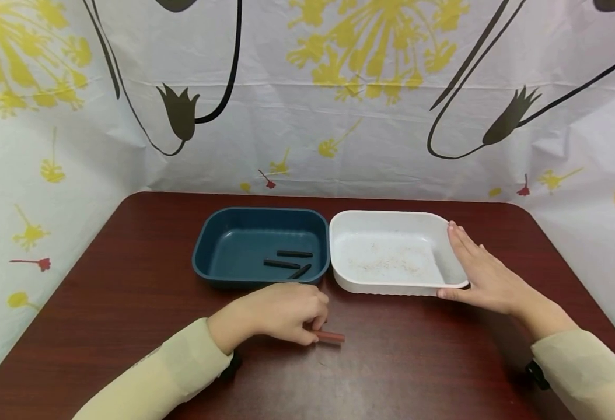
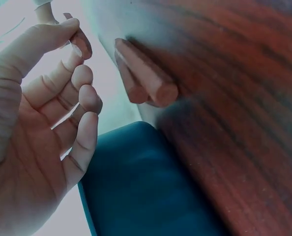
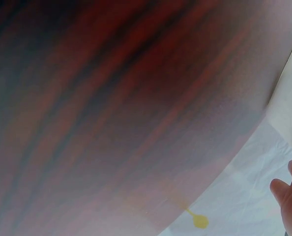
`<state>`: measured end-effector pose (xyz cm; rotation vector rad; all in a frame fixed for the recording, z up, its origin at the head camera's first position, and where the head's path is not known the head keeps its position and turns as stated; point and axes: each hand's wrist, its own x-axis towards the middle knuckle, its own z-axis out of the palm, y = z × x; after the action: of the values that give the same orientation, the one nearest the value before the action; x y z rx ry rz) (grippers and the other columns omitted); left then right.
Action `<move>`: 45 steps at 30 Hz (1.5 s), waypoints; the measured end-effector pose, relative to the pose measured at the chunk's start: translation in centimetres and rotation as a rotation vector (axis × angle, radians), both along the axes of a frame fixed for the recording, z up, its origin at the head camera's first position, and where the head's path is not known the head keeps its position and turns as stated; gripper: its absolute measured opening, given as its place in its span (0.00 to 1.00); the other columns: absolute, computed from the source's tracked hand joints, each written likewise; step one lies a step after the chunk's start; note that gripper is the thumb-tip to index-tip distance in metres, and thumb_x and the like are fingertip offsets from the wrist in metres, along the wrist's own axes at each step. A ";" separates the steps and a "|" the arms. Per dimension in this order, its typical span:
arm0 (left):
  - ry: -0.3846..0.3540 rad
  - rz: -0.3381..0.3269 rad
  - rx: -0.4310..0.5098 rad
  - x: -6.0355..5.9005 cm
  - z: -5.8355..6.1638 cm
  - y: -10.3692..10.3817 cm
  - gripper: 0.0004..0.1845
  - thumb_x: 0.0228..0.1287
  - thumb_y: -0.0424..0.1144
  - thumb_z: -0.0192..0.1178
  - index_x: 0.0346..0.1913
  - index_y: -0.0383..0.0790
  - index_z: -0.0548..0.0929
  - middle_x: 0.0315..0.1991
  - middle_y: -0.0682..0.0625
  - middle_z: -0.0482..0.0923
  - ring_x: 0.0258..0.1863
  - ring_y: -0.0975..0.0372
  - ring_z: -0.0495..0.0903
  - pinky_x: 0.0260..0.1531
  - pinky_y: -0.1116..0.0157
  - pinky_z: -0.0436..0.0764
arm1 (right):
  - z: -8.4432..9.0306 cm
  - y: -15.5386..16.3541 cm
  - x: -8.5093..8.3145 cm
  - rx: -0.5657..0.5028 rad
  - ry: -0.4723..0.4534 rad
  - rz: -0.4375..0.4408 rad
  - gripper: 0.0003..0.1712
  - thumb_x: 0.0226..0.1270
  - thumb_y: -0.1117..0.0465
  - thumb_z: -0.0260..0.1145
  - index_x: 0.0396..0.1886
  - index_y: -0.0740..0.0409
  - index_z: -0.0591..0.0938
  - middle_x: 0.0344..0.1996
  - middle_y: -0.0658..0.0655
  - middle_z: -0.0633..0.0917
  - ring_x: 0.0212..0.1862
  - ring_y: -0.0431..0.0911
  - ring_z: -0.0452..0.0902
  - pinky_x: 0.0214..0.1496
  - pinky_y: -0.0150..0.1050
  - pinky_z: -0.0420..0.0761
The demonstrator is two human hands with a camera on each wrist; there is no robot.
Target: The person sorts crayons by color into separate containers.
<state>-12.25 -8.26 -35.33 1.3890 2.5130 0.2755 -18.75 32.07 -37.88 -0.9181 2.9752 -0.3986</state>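
I see my left hand [image 1: 281, 312] low on the table [image 1: 129, 291], fingers curled down onto a reddish-brown crayon [image 1: 330, 336] lying at its 4 o'clock. At the hand's 12 o'clock sits a dark blue tray [image 1: 210, 245] holding three dark crayons [image 1: 289, 263]. A white tray [image 1: 391, 287] touches it at 3 o'clock; my right hand [image 1: 483, 274] rests flat-fingered against that tray's right rim.
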 end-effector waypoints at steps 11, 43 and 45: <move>-0.015 -0.010 0.014 -0.4 0.9 0.5 0.09 0.62 0.44 0.68 0.27 0.52 0.80 0.30 0.60 0.73 0.31 0.71 0.69 0.30 0.76 0.69 | 0.1 0.0 0.1 -0.005 0.001 -0.005 0.70 0.56 0.40 0.73 0.80 0.61 0.37 0.81 0.55 0.36 0.82 0.53 0.33 0.70 0.72 0.55; 0.112 -0.049 0.063 -2.7 4.8 1.6 0.06 0.64 0.43 0.65 0.32 0.47 0.81 0.31 0.52 0.78 0.30 0.68 0.71 0.29 0.74 0.69 | -0.1 0.1 0.0 -0.024 0.017 0.024 0.70 0.56 0.41 0.74 0.80 0.63 0.38 0.81 0.57 0.37 0.82 0.54 0.33 0.68 0.74 0.55; 0.118 -0.050 0.068 -2.8 5.0 1.8 0.06 0.63 0.42 0.65 0.31 0.47 0.81 0.30 0.54 0.77 0.30 0.67 0.71 0.29 0.73 0.69 | 0.0 0.0 0.0 -0.021 0.016 0.023 0.70 0.56 0.41 0.74 0.80 0.63 0.38 0.81 0.57 0.37 0.82 0.54 0.33 0.67 0.74 0.56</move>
<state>-15.10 -6.51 -30.37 1.5347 2.5808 0.2795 -18.78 32.12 -37.92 -0.9612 2.9773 -0.4249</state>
